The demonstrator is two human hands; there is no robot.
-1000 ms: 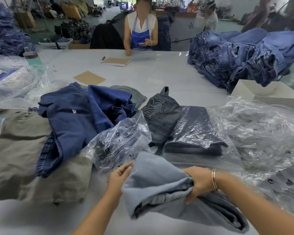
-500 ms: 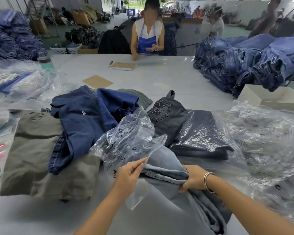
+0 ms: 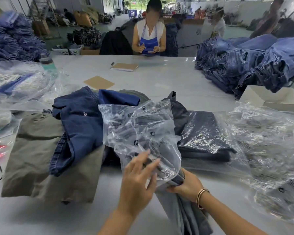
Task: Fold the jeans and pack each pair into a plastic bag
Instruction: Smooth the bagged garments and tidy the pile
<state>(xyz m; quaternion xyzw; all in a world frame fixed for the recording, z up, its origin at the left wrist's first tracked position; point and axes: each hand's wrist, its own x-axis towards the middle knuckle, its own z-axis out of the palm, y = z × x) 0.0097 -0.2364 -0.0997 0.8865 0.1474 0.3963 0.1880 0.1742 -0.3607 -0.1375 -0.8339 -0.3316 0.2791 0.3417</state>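
White table (image 3: 159, 82), jeans pile (image 3: 253, 65), notebook (image 3: 124, 67), cardboard sheet (image 3: 98, 82)

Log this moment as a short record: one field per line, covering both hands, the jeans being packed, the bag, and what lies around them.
left hand: fingers on the mouth of the plastic bag, holding it
right hand: grips the light blue jeans at their bunched end
jeans: one end inside the bag, the rest trailing toward the person
bag: clear, crumpled, printed marks
left of bag: dark blue jeans over olive trousers
right of bag: bagged dark jeans
far right: stack of jeans
table: notebook, cardboard piece
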